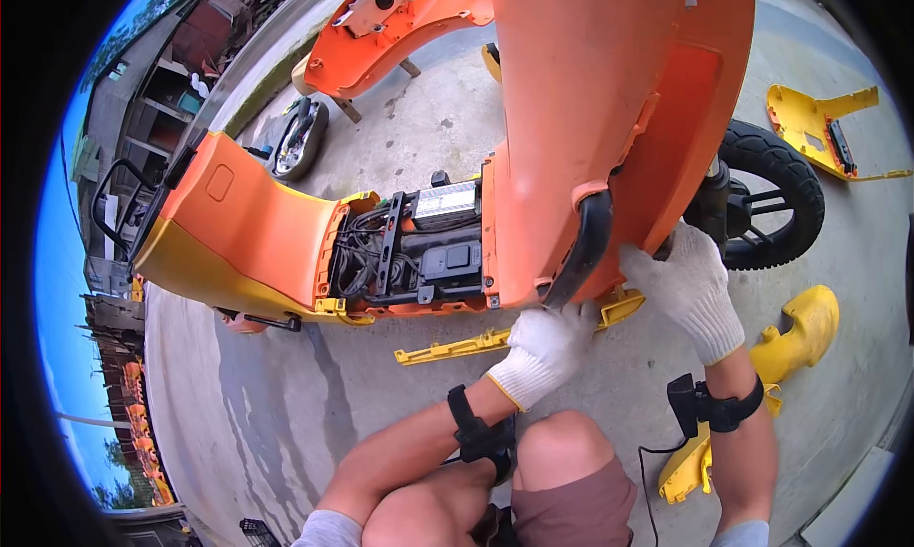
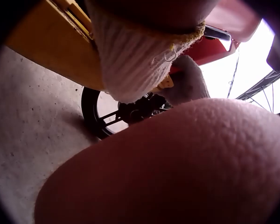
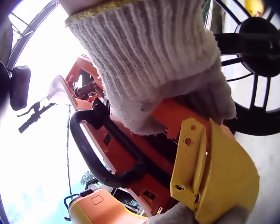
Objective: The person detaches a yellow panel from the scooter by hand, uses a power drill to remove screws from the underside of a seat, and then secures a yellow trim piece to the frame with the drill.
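Note:
An orange scooter front panel (image 1: 590, 99) with a black curved bar (image 1: 583, 247) rises before me. My left hand (image 1: 547, 347), in a white knit glove, grips a long yellow trim panel (image 1: 447, 350) low along the scooter's side. In the right wrist view, gloved fingertips of that hand lie on both sides of the yellow panel's end (image 3: 233, 172), which has a flange with screw holes. My right hand (image 1: 687, 280), gloved too, holds the lower edge of the orange bodywork (image 3: 170, 114) beside the front wheel (image 1: 776, 195), its thumb and fingers on either side.
The scooter's open floor (image 1: 419, 252) shows cables and a black box. Behind it is the orange seat body (image 1: 257, 233). Loose yellow covers (image 1: 809, 328) lie on the concrete at the right, another yellow cover (image 1: 800, 119) farther off. An orange shell (image 1: 409, 33) stands beyond.

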Tool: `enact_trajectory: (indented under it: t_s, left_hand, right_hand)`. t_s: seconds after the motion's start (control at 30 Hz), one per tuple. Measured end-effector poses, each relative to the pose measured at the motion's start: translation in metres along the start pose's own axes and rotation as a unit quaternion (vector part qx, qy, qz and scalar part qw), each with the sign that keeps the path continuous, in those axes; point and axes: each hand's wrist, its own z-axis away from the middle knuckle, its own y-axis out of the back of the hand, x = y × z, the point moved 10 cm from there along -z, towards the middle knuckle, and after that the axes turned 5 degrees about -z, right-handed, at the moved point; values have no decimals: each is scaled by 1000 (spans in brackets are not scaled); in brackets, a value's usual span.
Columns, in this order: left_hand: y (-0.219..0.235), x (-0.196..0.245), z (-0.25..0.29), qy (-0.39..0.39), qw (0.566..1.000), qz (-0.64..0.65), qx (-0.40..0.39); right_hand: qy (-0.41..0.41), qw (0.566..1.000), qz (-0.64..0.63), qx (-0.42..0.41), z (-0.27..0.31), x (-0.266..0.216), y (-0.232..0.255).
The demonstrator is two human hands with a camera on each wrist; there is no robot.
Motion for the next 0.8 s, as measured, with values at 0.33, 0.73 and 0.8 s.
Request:
enact_trajectory:
  t_s: [0.33,0.73,0.8]
  left_hand:
    - [10,-16,-6,47,988,144,-26]
    - [16,-26,13,40,989,117,83]
    - [23,-31,17,47,987,116,105]
  right_hand:
    - [50,996,-37,57,-13,12,-9]
    - [40,997,-50,43,-9,1,-25]
    - [53,996,-56,37,-9,-5,-26]
